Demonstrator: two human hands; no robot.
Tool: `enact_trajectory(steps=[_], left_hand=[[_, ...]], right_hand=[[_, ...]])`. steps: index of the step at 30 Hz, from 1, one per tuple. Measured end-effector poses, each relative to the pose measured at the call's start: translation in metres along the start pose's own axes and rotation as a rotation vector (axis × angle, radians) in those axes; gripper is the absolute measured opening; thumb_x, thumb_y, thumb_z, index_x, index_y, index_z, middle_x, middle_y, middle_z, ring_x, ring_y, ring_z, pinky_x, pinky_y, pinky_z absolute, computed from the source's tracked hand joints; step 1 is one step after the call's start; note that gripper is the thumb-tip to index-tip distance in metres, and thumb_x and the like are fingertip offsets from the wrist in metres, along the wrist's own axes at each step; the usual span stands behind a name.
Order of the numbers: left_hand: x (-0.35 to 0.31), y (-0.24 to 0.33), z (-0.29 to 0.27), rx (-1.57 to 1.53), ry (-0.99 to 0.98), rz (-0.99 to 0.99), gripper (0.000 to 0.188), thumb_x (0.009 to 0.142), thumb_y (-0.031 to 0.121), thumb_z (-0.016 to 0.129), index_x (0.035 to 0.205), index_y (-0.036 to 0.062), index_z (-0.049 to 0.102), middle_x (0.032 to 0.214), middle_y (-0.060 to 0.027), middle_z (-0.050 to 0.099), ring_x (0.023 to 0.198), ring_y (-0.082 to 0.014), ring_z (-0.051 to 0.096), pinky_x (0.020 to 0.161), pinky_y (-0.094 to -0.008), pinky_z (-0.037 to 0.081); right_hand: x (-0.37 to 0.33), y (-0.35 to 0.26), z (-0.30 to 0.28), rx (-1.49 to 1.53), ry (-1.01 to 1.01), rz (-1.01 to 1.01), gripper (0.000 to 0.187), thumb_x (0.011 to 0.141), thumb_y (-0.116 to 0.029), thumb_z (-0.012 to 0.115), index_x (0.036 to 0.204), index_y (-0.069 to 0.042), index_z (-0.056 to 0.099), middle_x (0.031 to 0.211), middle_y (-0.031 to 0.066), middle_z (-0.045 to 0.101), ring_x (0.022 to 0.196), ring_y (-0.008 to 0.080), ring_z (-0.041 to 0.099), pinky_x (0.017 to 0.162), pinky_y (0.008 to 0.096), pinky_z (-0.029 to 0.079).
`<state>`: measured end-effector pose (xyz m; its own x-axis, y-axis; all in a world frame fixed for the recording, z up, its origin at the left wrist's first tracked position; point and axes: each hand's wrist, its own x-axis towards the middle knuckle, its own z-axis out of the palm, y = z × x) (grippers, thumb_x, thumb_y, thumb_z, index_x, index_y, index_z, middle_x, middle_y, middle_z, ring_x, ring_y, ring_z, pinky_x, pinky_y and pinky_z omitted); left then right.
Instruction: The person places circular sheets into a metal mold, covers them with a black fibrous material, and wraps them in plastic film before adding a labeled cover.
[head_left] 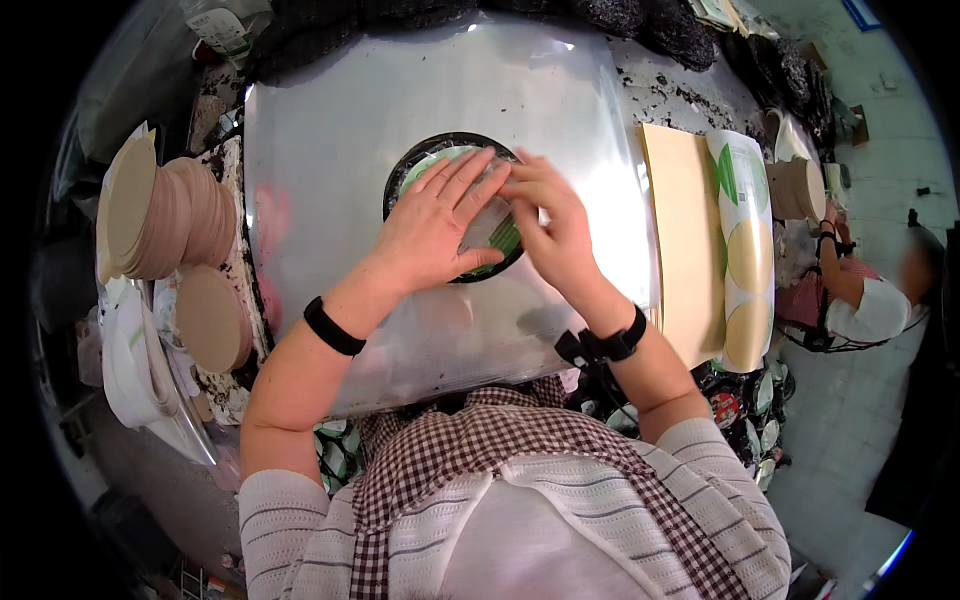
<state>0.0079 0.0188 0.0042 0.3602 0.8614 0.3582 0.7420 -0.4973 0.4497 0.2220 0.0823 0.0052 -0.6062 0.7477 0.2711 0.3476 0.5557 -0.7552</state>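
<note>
A round, flat, black-rimmed piece (398, 166) with a green and white face and a glossy, clear-looking surface lies on the shiny silver sheet (340, 160). Across it, my left hand (432, 222) rests palm down, fingers stretched toward the far edge and thumb spread to the right. At its right rim is my right hand (548, 208), with bent fingers and the thumb apart from them. Those fingertips look slightly blurred and come close to the left fingers. Much of the round piece is hidden under both hands.
Stacks of beige round discs (190, 215) stand at the left. Beige sheets (680, 240) and a white strip with round gold and green labels (745, 250) lie to the right. Dark bundles (310, 45) line the back. Another person (865, 300) sits at far right.
</note>
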Motion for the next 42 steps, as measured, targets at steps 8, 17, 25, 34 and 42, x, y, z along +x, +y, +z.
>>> enact_trajectory(steps=[8, 17, 25, 34, 42], left_hand=[[-0.021, 0.071, -0.007, 0.281, -0.113, -0.044, 0.051, 0.088, 0.029, 0.079, 0.133, 0.0079, 0.068, 0.13, -0.0118, 0.071, 0.113, -0.029, 0.071, 0.097, -0.0413, 0.057], [0.012, 0.022, -0.01, 0.465, -0.053, -0.128, 0.066, 0.096, 0.042, 0.071, 0.157, 0.0237, 0.052, 0.161, -0.0179, 0.047, 0.152, -0.0402, 0.04, 0.123, -0.0624, 0.029], [-0.367, 0.186, -0.166, -0.488, -0.988, -0.882, 0.057, 0.091, 0.033, 0.078, 0.145, 0.0183, 0.067, 0.136, -0.0186, 0.068, 0.129, -0.0356, 0.064, 0.112, -0.0445, 0.049], [-0.205, 0.016, -0.084, 0.123, -0.139, -0.355, 0.027, 0.08, 0.021, 0.085, 0.096, 0.0079, 0.068, 0.102, -0.0073, 0.069, 0.107, -0.0329, 0.064, 0.095, -0.0461, 0.049], [-0.184, -0.026, -0.072, -0.232, -0.25, -0.099, 0.017, 0.077, 0.017, 0.085, 0.084, 0.0124, 0.071, 0.093, -0.0011, 0.071, 0.094, -0.0258, 0.066, 0.086, -0.0393, 0.051]], right_hand=[[-0.02, -0.062, -0.022, 0.425, 0.133, -0.365, 0.046, 0.069, 0.02, 0.045, 0.088, -0.007, 0.078, 0.127, 0.0145, 0.071, 0.12, 0.0295, 0.065, 0.102, 0.0396, 0.054], [-0.102, 0.089, -0.124, 0.872, 0.644, 0.31, 0.028, 0.069, 0.022, 0.047, 0.076, -0.001, 0.061, 0.14, 0.0181, 0.068, 0.122, 0.029, 0.068, 0.105, 0.0405, 0.055], [-0.068, 0.063, -0.097, 0.854, 0.367, 0.216, 0.031, 0.068, 0.02, 0.045, 0.081, 0.001, 0.065, 0.139, 0.0191, 0.069, 0.126, 0.0269, 0.066, 0.108, 0.0364, 0.051], [-0.071, -0.008, -0.064, -0.308, -0.11, -0.368, 0.039, 0.082, -0.012, 0.084, 0.12, -0.008, 0.072, 0.128, 0.0094, 0.07, 0.123, 0.0319, 0.064, 0.108, 0.0455, 0.05], [-0.097, 0.03, -0.071, -0.469, -0.07, -0.275, 0.025, 0.075, -0.014, 0.085, 0.086, -0.008, 0.064, 0.083, 0.0053, 0.066, 0.083, 0.0297, 0.063, 0.092, 0.0435, 0.048]])
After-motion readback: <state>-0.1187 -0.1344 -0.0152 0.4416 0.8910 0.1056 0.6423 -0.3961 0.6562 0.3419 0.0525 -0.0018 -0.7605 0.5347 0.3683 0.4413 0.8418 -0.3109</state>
